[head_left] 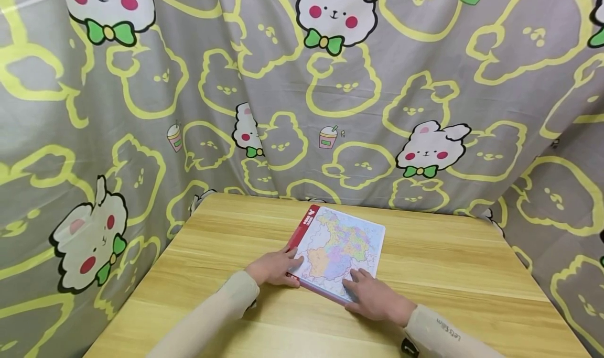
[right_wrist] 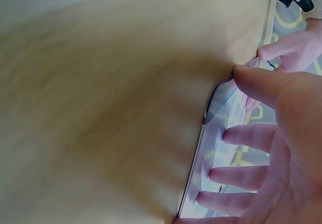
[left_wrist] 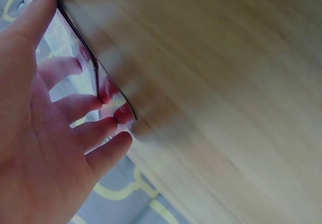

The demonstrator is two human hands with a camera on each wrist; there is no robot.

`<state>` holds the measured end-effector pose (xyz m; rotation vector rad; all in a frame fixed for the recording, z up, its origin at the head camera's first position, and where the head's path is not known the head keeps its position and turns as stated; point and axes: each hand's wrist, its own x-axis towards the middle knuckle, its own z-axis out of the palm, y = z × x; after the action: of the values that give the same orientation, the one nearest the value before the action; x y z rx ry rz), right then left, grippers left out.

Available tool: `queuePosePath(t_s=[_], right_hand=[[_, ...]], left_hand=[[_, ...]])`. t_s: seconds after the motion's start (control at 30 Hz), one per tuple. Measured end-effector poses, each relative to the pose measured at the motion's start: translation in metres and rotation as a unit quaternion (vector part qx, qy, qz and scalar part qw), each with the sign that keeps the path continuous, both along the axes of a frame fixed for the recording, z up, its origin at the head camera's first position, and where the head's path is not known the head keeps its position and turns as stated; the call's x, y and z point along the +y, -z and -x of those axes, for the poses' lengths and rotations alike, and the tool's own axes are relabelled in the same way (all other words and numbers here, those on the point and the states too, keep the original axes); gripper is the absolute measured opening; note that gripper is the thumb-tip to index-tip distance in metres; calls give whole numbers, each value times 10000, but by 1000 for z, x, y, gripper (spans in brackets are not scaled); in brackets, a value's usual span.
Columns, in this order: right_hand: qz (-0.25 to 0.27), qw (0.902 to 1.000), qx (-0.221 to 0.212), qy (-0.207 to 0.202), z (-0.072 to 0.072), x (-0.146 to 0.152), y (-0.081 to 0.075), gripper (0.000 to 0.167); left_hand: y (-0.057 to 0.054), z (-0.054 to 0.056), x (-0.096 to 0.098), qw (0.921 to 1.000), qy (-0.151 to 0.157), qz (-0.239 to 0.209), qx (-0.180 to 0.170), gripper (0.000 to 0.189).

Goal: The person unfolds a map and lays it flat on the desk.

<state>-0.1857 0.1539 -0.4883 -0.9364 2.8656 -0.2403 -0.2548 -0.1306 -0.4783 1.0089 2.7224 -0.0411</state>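
Note:
A flat, box-like board printed with a coloured map (head_left: 337, 245) lies at an angle on the wooden table. A red strip (head_left: 299, 232) with white lettering runs along its left edge. My left hand (head_left: 275, 267) rests on the near left corner, its fingers spread over the strip and map and its thumb by the near edge. On the near right part lies my right hand (head_left: 375, 297), fingers fairly straight on the printed top. In the right wrist view, that hand's thumb (right_wrist: 256, 83) touches the near edge. The board's underside is hidden.
The pale wooden tabletop (head_left: 226, 227) spreads around the board on every side. Behind it and at both sides hangs a grey curtain (head_left: 283, 85) with yellow outlines and white cartoon animals, close to the table's far edge.

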Motion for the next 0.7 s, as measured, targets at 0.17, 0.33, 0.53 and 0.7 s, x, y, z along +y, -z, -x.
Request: queuePosePath(t_s=[0.17, 0.33, 0.53, 0.7], right_hand=[[22, 10000, 26, -23, 2, 3, 0, 57], [45, 10000, -14, 21, 4, 5, 0, 58], [39, 9999, -86, 96, 7, 9, 0, 58], [73, 9997, -178, 132, 10, 12, -1, 59]], left_hand=[[-1, -3, 2, 9999, 45, 106, 61, 73], [-2, -7, 5, 9998, 50, 197, 80, 73], [2, -9, 8, 9994, 121, 241, 214, 73], [3, -10, 10, 9997, 79, 167, 172, 73]])
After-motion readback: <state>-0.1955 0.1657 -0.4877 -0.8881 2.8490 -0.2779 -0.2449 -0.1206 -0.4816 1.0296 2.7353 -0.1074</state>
